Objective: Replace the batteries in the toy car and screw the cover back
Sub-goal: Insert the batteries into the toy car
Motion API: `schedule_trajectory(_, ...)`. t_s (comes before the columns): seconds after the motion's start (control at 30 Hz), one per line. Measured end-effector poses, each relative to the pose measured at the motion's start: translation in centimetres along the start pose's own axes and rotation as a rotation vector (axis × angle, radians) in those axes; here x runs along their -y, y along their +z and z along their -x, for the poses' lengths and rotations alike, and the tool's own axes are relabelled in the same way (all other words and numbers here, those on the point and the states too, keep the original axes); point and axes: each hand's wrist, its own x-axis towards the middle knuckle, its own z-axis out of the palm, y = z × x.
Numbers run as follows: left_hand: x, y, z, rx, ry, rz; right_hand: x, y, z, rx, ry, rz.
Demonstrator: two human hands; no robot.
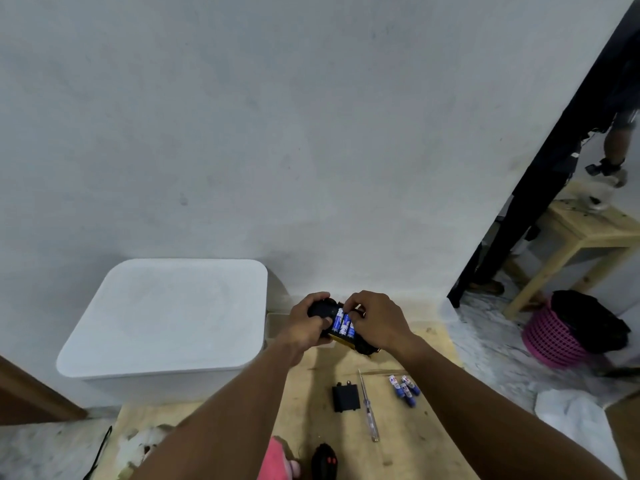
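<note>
At the counter's far left corner you have a white lidded box against the grey wall. At its near edge lie a pink item and a black device with red buttons. Beyond the right edge you see a pink basket holding a black bag, near a pale wooden stool.

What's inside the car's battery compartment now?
Blue batteries lie side by side in the toy car; the right hand covers their top ends, so any further slot is hidden.

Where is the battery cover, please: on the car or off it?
Off: the cover lies beside the screwdriver; batteries show in the car.
</note>
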Motion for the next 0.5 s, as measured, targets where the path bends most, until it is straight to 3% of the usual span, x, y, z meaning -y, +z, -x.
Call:
schedule_trajectory(0.23, -0.39, -0.34, -0.15, 0.048, -0.007, -0.033, -0.34, -0.26, -0.17, 0.217, 0.015, -0.306)
schedule_trajectory(0.5, -0.42, -0.35, -0.41, 0.053, -0.042, -0.063, -0.82, -0.35, -0.43, 0.226, 0.13, -0.537)
